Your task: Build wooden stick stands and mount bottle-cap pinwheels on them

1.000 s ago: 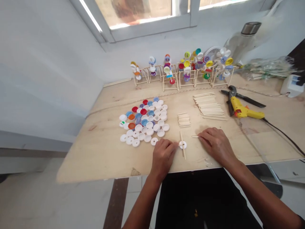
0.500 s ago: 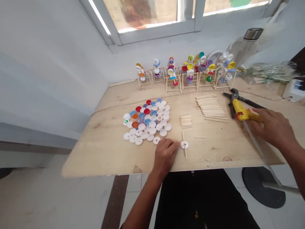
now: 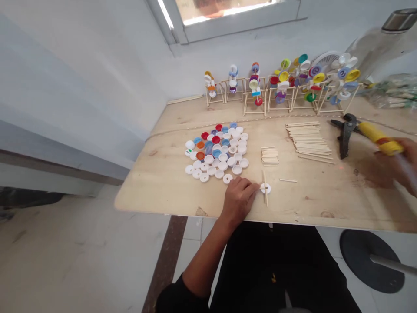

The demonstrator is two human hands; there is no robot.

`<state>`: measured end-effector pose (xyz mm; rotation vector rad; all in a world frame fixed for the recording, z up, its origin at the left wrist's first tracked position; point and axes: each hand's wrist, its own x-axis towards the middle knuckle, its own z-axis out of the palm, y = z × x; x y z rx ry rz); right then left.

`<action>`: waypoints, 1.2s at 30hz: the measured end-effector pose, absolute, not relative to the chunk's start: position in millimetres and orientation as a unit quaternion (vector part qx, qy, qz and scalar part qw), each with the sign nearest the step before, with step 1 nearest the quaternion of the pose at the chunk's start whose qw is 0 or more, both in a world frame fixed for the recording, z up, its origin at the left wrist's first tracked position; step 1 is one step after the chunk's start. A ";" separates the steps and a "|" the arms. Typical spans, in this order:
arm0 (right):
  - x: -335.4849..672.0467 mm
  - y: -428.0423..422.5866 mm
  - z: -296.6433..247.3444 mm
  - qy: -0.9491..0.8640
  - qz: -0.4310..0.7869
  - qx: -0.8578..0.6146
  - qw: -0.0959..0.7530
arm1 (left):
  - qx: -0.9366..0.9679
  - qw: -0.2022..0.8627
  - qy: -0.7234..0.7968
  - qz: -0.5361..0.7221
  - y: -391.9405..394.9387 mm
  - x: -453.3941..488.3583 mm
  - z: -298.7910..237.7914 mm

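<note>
My left hand (image 3: 239, 198) rests on the table, its fingers closed on a short wooden stick (image 3: 262, 188) whose end meets a white bottle cap (image 3: 268, 190). Another, longer stick (image 3: 264, 176) lies across that cap, pointing away from me. At the right edge my right hand (image 3: 407, 158) grips a yellow glue gun (image 3: 381, 137), partly cut off by the frame and slightly blurred. Black-handled pliers (image 3: 347, 130) lie just left of the glue gun's tip. One loose short stick (image 3: 288, 180) is to the right of the cap.
White and coloured bottle caps (image 3: 223, 166) spread left of centre. A short-stick pile (image 3: 269, 156) and a longer-stick pile (image 3: 309, 141) lie beyond my hands. Stick frames with cap wheels (image 3: 256, 93) line the wall. A cord (image 3: 195, 128) crosses the table; a bottle (image 3: 374, 48) stands behind.
My right hand has lifted the glue gun away from the pliers and swung it rightward. My left hand keeps its place at the cap. The whole view has shifted.
</note>
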<state>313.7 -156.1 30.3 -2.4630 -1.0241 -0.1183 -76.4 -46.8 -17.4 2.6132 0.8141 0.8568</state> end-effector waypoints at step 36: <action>86.5 -196.5 25.7 -0.610 0.192 -0.700 0.319 | 0.510 0.646 0.470 0.320 -78.1 -74.8 10.3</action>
